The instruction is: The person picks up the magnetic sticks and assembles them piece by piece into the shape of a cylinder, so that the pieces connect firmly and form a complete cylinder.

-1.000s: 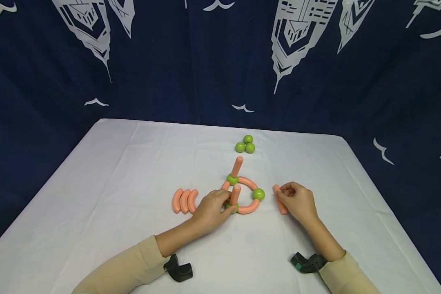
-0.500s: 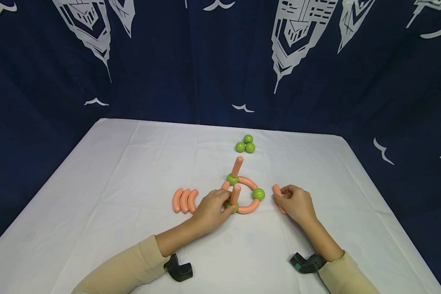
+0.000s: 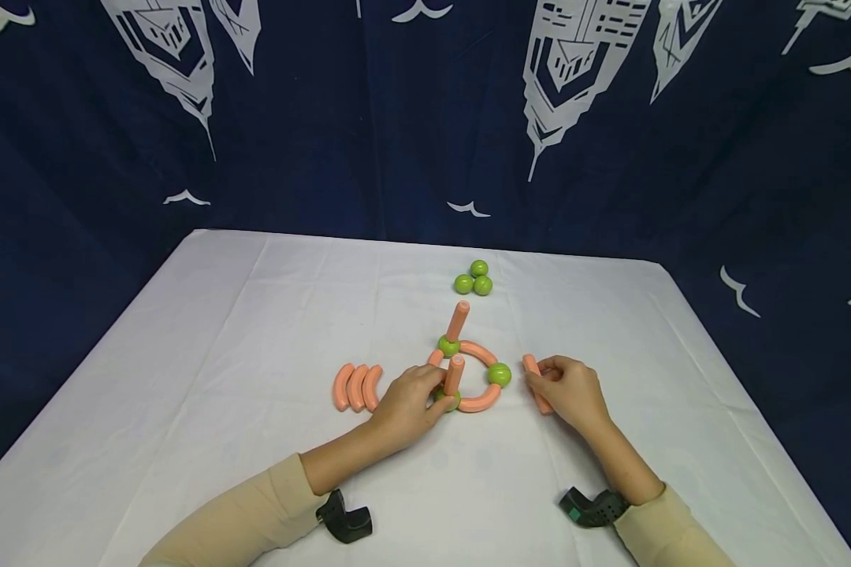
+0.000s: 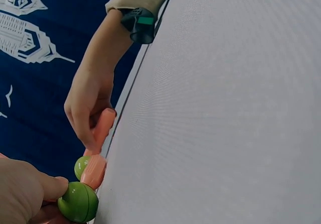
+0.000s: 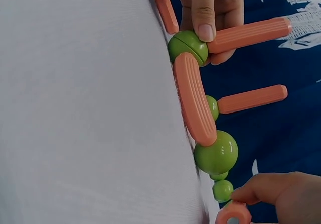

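Note:
A ring of curved orange rods (image 3: 479, 404) and green balls (image 3: 499, 375) lies mid-table. My left hand (image 3: 407, 402) grips the ring's near ball (image 4: 78, 202) between thumb and fingers. From that ball a straight rod (image 3: 455, 376) stands up. Another upright rod (image 3: 458, 321) rises from the ring's far ball (image 3: 448, 345). Right of the ring, my right hand (image 3: 570, 390) pinches a loose straight rod (image 3: 530, 363), apart from the ring. In the right wrist view this rod's end (image 5: 234, 215) shows a silvery disc. My left hand hides part of the ring's left side.
Several spare pieces lie about: curved rods (image 3: 355, 387) side by side left of my left hand, and three green balls (image 3: 478, 268) clustered behind the ring. Black wrist devices (image 3: 343, 517) sit at both sleeves. A dark blue patterned curtain (image 3: 369, 118) hangs behind the white-covered table (image 3: 255, 315).
The loose rod's far end has shifted slightly left in my right hand, and that hand's fingers have adjusted their pinch. My left hand and the ring have stayed still.

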Demonstrator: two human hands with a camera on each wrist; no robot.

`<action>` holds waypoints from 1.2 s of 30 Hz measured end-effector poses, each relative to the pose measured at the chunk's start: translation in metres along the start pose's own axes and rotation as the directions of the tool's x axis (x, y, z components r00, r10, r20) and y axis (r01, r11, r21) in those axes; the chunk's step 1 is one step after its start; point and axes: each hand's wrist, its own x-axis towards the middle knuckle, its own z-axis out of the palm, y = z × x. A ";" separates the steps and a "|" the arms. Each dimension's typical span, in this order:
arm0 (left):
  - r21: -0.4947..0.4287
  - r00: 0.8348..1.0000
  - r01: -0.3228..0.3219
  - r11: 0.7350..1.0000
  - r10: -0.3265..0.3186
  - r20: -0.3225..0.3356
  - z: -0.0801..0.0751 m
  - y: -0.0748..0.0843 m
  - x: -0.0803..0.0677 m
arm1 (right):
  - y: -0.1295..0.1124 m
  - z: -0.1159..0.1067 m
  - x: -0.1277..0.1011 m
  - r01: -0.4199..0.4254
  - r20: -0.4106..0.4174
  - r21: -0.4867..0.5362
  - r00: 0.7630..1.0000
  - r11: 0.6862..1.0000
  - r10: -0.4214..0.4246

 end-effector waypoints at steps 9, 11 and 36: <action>0.001 1.000 0.000 1.000 0.000 -0.007 0.001 0.000 0.001 | -0.017 -0.005 -0.002 0.009 -0.007 0.165 1.000 0.986 -0.008; 0.002 1.000 0.004 1.000 -0.004 -0.005 0.001 0.000 0.001 | -0.019 -0.006 -0.003 0.026 -0.013 0.199 1.000 0.980 -0.024; 0.014 1.000 -0.007 1.000 0.007 0.002 0.000 0.000 0.001 | -0.046 0.005 0.001 0.311 -0.260 0.387 0.940 0.868 -0.221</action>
